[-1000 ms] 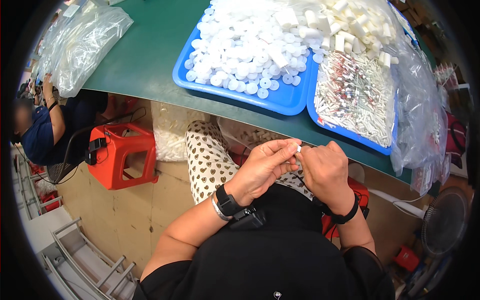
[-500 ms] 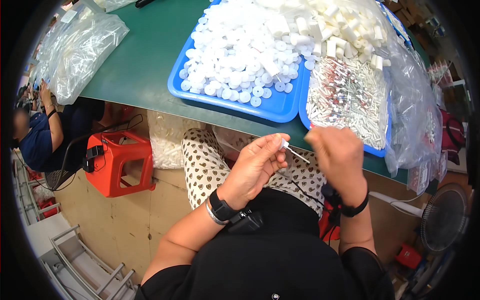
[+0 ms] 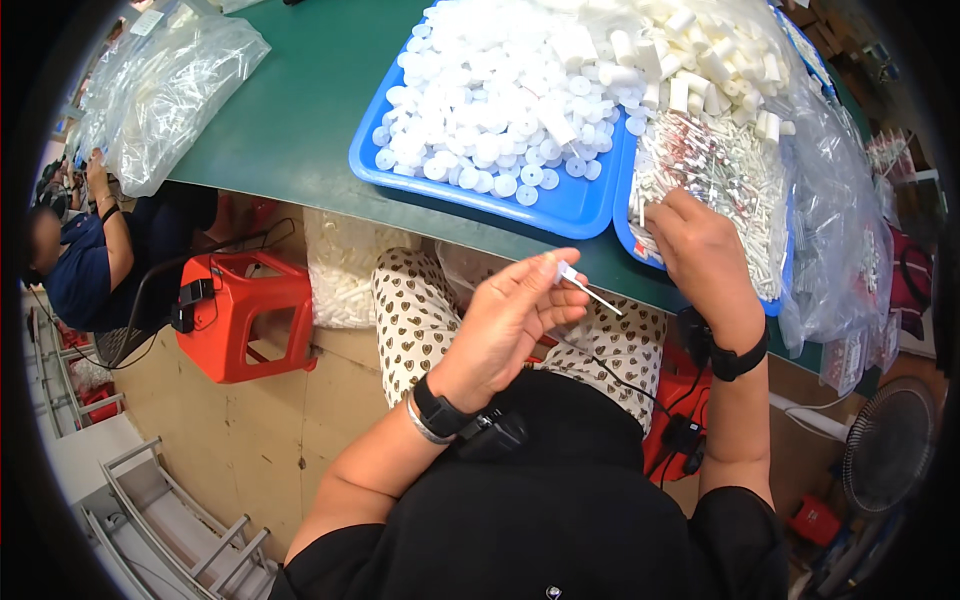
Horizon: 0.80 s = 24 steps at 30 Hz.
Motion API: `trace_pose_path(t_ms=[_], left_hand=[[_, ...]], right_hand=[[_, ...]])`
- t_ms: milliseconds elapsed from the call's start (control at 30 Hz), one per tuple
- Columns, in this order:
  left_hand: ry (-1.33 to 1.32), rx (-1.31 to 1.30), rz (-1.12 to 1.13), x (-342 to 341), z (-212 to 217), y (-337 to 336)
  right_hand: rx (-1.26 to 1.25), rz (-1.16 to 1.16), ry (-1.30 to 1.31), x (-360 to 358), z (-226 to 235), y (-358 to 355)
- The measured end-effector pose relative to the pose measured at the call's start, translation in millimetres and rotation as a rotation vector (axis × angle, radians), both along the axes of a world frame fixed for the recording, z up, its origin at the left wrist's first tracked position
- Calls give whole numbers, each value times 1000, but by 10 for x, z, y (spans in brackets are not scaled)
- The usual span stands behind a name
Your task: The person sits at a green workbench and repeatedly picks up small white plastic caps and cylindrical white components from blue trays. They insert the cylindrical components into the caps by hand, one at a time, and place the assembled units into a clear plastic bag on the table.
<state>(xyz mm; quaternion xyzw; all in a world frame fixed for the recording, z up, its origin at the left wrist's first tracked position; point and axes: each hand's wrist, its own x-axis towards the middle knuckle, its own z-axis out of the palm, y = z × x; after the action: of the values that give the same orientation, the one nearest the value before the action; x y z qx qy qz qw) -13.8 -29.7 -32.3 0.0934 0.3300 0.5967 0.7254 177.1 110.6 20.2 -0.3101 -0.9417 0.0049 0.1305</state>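
Note:
My left hand (image 3: 505, 325) pinches a small white plastic piece (image 3: 567, 272) between thumb and forefinger, over my lap. A thin white rod (image 3: 603, 301) sticks out of that piece toward the lower right. My right hand (image 3: 703, 262) is at the near left part of the right blue tray (image 3: 622, 218), its fingers curled down among small white and red-marked stick-like parts (image 3: 745, 185). Its fingertips are partly hidden, so what they pinch does not show. Beside it, the larger blue tray (image 3: 560, 224) holds a heap of translucent white discs (image 3: 480, 120).
White foam-like cylinders (image 3: 722, 60) are piled behind the small parts. Clear plastic bags (image 3: 840, 240) hang at the table's right; another bag (image 3: 185, 95) lies on the green table (image 3: 290, 110) at left. A red stool (image 3: 245, 325), a fan (image 3: 885, 445) and a seated person (image 3: 90, 260) are around.
My right hand has moved up and forward from beside my left hand into the right tray. My left hand keeps the white piece with its rod, nearly in place.

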Motion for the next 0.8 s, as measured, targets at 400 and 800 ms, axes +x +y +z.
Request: trace_pose_path(t_ms=[400, 800], left_hand=[[10, 7, 62, -150, 153, -4], [5, 23, 149, -59, 86, 37]], right_hand=[[-319, 62, 489, -53, 3, -520], [-376, 17, 472, -28, -44, -618]])
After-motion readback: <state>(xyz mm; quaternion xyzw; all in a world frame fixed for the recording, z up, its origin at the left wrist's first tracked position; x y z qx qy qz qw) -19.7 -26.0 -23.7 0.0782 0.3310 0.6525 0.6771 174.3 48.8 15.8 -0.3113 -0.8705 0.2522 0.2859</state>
